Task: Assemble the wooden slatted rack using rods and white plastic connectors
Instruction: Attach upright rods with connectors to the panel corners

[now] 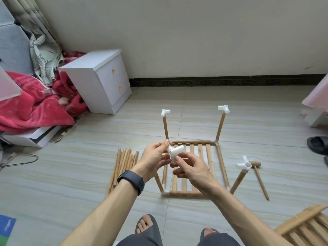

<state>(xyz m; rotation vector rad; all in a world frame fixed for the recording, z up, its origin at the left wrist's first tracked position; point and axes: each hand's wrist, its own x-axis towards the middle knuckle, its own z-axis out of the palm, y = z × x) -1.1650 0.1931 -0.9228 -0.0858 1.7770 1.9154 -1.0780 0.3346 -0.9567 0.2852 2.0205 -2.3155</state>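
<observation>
A white plastic connector point(176, 152) with several sockets is held over the rack between both hands. My left hand point(154, 158) pinches its far side, and my right hand point(190, 168) pinches its near end with thumb and fingers. Below lies the slatted rack frame point(221, 162) on the floor, with white corner joints. Three wooden uprights stand from it: back left point(166, 126), back right point(220, 126) and front right point(237, 181), each capped by a white connector. The front left upright is mostly hidden behind my left hand. A bundle of loose rods point(122, 164) lies left of the frame.
A small wooden mallet point(260, 178) lies right of the frame. A second slatted panel point(305, 224) sits at the bottom right. A white bedside cabinet point(101, 80) and red blankets point(33, 107) fill the left side. A dark slipper point(317, 144) is at the right edge.
</observation>
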